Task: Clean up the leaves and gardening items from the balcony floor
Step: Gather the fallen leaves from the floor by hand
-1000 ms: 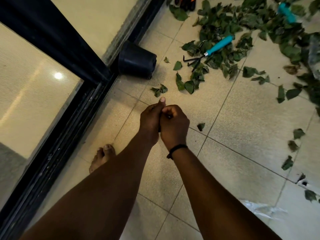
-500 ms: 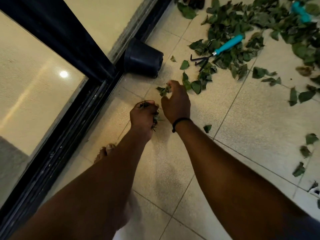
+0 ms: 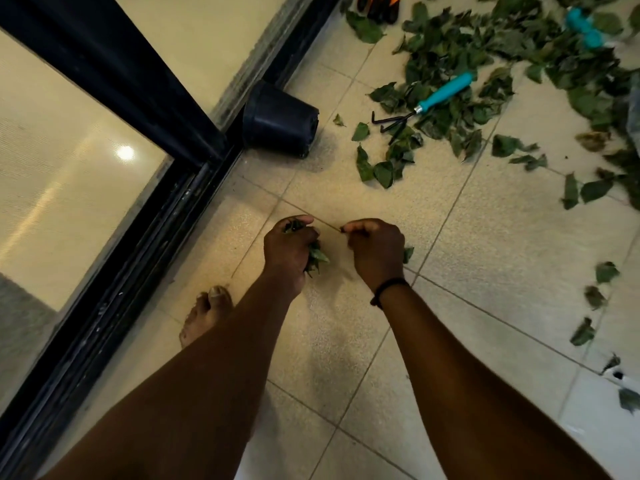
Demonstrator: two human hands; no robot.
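Keep your left hand (image 3: pixel 289 249) clenched round its crumpled green leaves (image 3: pixel 317 259) — your right hand (image 3: pixel 375 245), fingers curled, pinches something too small to tell; feed it in.

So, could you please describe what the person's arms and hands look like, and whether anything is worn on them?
Both forearms are bare, with no sleeves in view and no gloves on either hand. The right hand has a thin black band around its wrist. The left hand and its wrist carry nothing that shows: no band, watch or ring.
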